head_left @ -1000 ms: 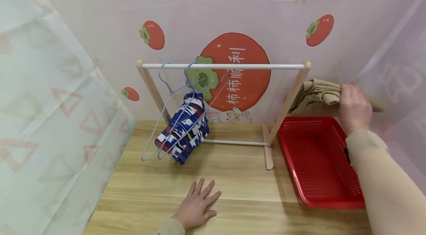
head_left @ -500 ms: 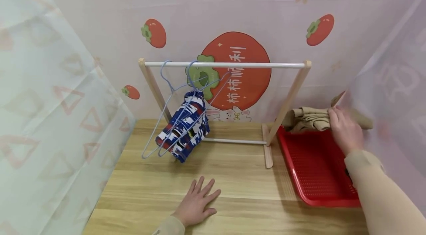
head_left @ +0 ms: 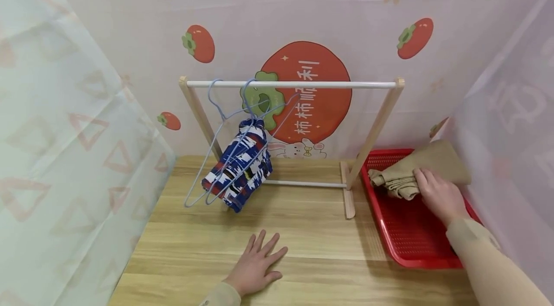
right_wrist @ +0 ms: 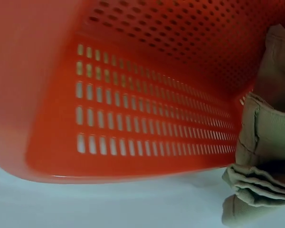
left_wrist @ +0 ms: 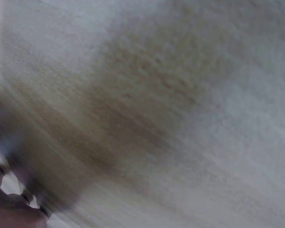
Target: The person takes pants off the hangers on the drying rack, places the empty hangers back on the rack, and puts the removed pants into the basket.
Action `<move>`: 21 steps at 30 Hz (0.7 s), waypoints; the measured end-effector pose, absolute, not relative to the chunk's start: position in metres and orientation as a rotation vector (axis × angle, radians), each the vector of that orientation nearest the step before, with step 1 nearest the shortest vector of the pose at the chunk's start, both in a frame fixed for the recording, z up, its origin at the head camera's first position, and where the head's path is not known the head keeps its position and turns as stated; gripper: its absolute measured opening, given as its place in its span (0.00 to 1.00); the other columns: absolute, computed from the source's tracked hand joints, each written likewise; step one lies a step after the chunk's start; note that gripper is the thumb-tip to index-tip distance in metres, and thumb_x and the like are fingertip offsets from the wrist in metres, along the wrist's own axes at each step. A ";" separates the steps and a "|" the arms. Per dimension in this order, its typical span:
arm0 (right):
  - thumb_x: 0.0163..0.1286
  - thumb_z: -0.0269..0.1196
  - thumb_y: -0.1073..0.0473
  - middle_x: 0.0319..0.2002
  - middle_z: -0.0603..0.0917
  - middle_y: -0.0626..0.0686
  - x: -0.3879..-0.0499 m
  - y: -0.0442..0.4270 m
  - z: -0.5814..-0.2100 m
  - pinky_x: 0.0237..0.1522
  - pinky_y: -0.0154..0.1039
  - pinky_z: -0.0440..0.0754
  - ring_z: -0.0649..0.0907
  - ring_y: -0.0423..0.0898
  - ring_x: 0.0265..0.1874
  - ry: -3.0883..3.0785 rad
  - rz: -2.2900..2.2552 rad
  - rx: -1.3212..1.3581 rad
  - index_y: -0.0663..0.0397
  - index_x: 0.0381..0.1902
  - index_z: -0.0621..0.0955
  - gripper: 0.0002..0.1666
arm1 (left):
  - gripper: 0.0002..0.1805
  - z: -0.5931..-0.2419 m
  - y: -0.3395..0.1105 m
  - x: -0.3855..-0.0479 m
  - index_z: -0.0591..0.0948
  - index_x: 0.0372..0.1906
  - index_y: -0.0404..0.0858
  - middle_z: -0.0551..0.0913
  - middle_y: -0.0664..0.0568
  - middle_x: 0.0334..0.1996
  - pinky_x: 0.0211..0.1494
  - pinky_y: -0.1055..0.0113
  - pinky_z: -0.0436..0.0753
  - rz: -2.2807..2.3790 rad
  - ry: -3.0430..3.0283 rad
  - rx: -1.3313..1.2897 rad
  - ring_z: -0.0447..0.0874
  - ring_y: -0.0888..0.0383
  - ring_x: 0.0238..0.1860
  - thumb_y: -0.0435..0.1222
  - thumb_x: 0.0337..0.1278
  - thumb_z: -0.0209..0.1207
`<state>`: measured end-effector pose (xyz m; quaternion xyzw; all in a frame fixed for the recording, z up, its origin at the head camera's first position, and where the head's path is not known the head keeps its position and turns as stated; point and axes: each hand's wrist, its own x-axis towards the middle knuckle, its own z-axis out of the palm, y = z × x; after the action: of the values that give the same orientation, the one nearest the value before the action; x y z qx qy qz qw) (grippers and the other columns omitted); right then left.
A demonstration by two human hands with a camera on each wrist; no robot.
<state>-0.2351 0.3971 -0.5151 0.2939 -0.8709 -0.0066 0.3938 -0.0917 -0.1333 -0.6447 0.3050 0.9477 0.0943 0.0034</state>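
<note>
My right hand (head_left: 440, 196) grips a folded khaki garment (head_left: 434, 159) at its front edge, over the back part of the red basket (head_left: 428, 263). Part of the cloth reaches past the basket's right rim. In the right wrist view the garment (right_wrist: 268, 135) shows seams and layered folds beside the perforated basket wall (right_wrist: 133, 164); my thumb is hidden. Flat on the wooden tabletop (head_left: 320, 243) rests my left hand (head_left: 254, 267), fingers spread, holding nothing. Only some fingers (left_wrist: 16, 213) appear in the left wrist view, which is dark and blurred.
A small rack with a white rail (head_left: 324, 85) stands at the back of the table. Blue wire hangers (head_left: 223, 118) hang at its left, with a patterned blue, white and red garment (head_left: 244, 161) among them. Printed cloth walls enclose the back and sides.
My right hand has brought the khaki garment toward me and left, from behind the basket's back rim to over its inside. My left hand has stayed put.
</note>
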 end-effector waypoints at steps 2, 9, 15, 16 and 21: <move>0.63 0.47 0.71 0.38 0.80 0.68 -0.229 0.401 -0.517 0.23 0.61 0.80 0.82 0.67 0.32 -2.240 -0.003 0.763 0.74 0.50 0.76 0.19 | 0.34 -0.644 -0.133 -0.091 0.69 0.76 0.59 0.59 0.48 0.80 0.75 0.32 0.57 0.304 2.969 0.954 0.53 0.31 0.78 0.65 0.69 0.51; 0.39 0.64 0.73 0.40 0.80 0.69 -0.211 0.411 -0.526 0.17 0.62 0.77 0.81 0.66 0.26 -2.350 0.061 0.725 0.73 0.55 0.74 0.37 | 0.34 -0.642 -0.134 -0.091 0.69 0.76 0.58 0.60 0.47 0.79 0.75 0.32 0.59 0.295 2.974 0.970 0.55 0.30 0.77 0.64 0.69 0.52; 0.36 0.66 0.76 0.39 0.81 0.72 -0.200 0.406 -0.534 0.19 0.64 0.77 0.82 0.68 0.25 -2.402 0.204 0.588 0.73 0.56 0.73 0.41 | 0.34 -0.643 -0.134 -0.092 0.69 0.76 0.58 0.60 0.47 0.80 0.74 0.32 0.59 0.287 2.972 0.978 0.54 0.31 0.77 0.64 0.69 0.52; 0.35 0.66 0.76 0.38 0.82 0.72 -0.200 0.405 -0.535 0.20 0.65 0.77 0.82 0.68 0.26 -2.401 0.232 0.559 0.72 0.56 0.74 0.41 | 0.34 -0.644 -0.134 -0.092 0.69 0.76 0.58 0.60 0.47 0.80 0.74 0.32 0.60 0.286 2.971 0.980 0.54 0.31 0.77 0.64 0.69 0.52; 0.38 0.63 0.78 0.34 0.83 0.72 -0.204 0.395 -0.531 0.19 0.68 0.74 0.81 0.71 0.24 -2.356 0.356 0.386 0.70 0.52 0.76 0.35 | 0.34 -0.645 -0.134 -0.093 0.68 0.76 0.59 0.60 0.47 0.80 0.74 0.32 0.60 0.280 2.968 0.985 0.54 0.31 0.77 0.64 0.70 0.51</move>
<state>-0.2039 0.3946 -0.5310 0.1496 -0.9122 0.1378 0.3556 -0.0927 -0.1341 -0.6449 0.3136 0.9454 0.0892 0.0010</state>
